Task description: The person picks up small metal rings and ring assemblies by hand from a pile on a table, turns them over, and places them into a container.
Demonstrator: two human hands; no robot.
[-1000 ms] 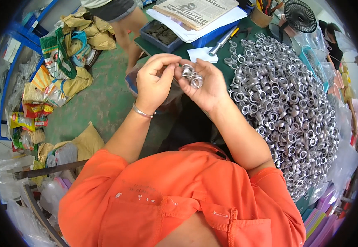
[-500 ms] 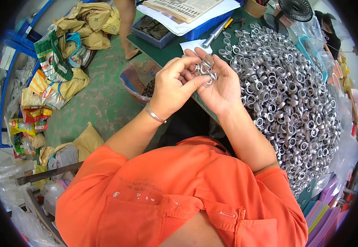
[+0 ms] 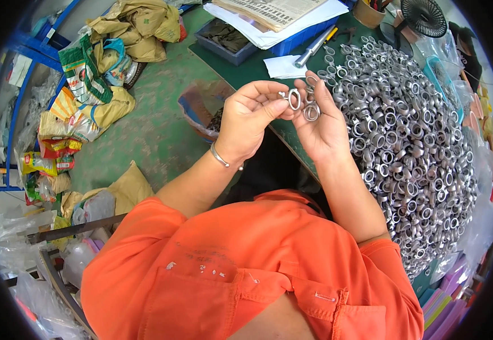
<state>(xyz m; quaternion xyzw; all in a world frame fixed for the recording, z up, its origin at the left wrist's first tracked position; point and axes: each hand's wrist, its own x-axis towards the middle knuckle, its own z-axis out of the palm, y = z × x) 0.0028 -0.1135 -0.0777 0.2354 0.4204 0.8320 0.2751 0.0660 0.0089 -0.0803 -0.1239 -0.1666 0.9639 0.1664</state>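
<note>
My left hand [image 3: 246, 116] pinches a small silver metal ring [image 3: 294, 99] with a little lug on its side, between thumb and fingers. Close beside it, my right hand [image 3: 324, 124] is cupped palm up, with a few more metal rings [image 3: 311, 111] resting in its fingers. Both hands are over the near edge of the green table [image 3: 289, 133]. To their right spreads a large heap of similar metal rings [image 3: 405, 147]. Just beyond the fingers lie a white paper [image 3: 285, 67] and a silver tool with a yellow part [image 3: 314, 48].
Under the table's left edge stands an open sack [image 3: 198, 110] with dark pieces inside. A blue-grey bin [image 3: 226, 41], stacked papers [image 3: 277, 14] and a small black fan [image 3: 423, 17] are at the back. Bags [image 3: 82, 73] lie along the left by a blue rack [image 3: 34, 54].
My left hand has drawn slightly apart from the right with one ring in its pinch. The right hand keeps rings in its cupped fingers. The view has shifted a little.
</note>
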